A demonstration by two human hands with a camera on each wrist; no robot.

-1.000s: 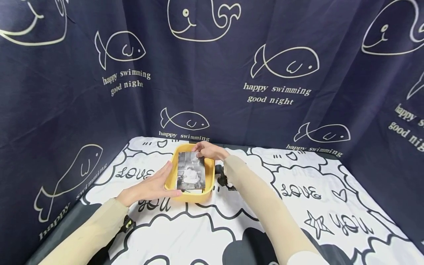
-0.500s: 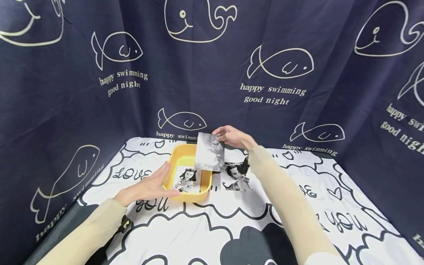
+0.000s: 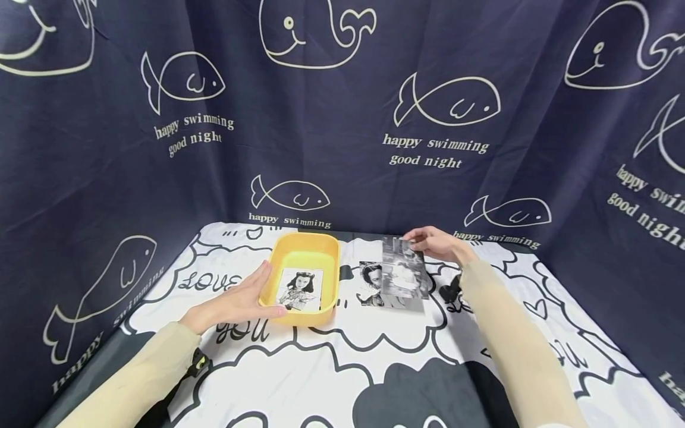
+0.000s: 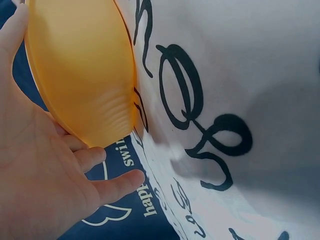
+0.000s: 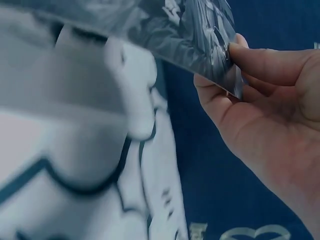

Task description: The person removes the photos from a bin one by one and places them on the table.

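Observation:
My right hand [image 3: 437,244] pinches a black-and-white photo [image 3: 402,274] by its top right corner, between thumb and fingers. It hangs tilted close over the cloth and overlaps another black-and-white photo [image 3: 369,293] lying there, a portrait partly hidden behind it. In the right wrist view the glossy held photo [image 5: 185,42] runs off the top of the frame. To the left stands a yellow plastic bin [image 3: 335,273], with a portrait photo [image 3: 299,290] at its near end. My left hand [image 3: 238,302] holds the bin's near left corner, thumb at the front rim and fingers along the left side.
A white cloth [image 3: 321,362] with black lettering and cloud outlines covers the table. Behind it and along both sides hangs a dark blue curtain [image 3: 342,119] printed with fish and whales.
The right hand has lifted the photo out of the bin and carried it right, over the photo on the cloth. A portrait in the bin is uncovered. The left hand stays at the bin.

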